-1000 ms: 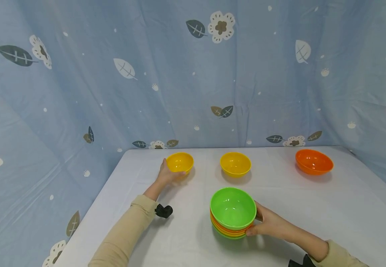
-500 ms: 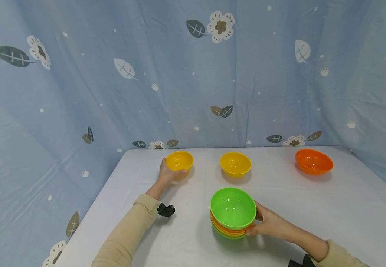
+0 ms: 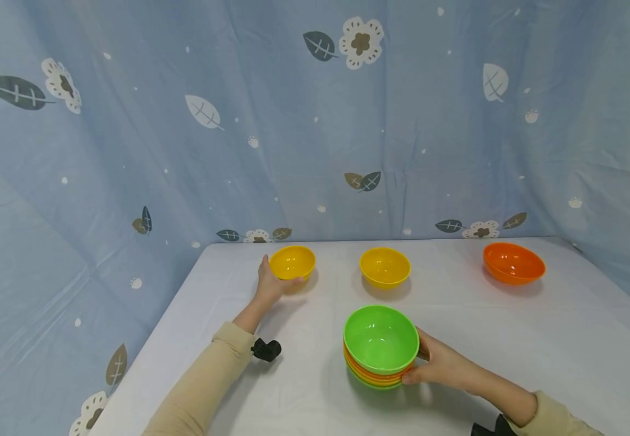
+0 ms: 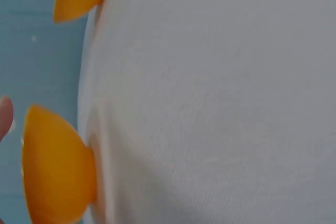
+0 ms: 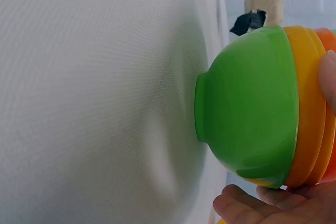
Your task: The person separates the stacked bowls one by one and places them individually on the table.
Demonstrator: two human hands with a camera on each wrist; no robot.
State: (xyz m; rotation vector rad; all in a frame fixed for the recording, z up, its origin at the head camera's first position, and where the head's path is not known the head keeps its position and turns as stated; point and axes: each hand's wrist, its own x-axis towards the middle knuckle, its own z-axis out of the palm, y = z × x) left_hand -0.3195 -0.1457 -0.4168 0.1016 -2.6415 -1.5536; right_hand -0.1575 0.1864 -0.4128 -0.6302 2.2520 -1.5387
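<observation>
At the far left of the table, my left hand (image 3: 272, 283) holds a yellow bowl (image 3: 293, 263), its thumb across the near side. The left wrist view shows that yellow bowl (image 4: 58, 169) from the side, its base at the tablecloth, with only a fingertip (image 4: 5, 116) at the edge. Nearer the front, my right hand (image 3: 446, 363) grips the right side of a stack of nested bowls (image 3: 380, 342). A green bowl tops it, orange and yellow rims show below, and another green bowl (image 5: 252, 108) is lowest. Some fingers lie hidden behind the stack.
A second yellow bowl (image 3: 384, 268) stands at the back middle, and an orange bowl (image 3: 513, 264) at the back right. The table (image 3: 293, 387) has a white cloth. A blue patterned curtain (image 3: 271, 121) hangs along the back and sides.
The left hand and its yellow bowl have shifted very slightly away and to the left. The right hand and the stack stay where they were.
</observation>
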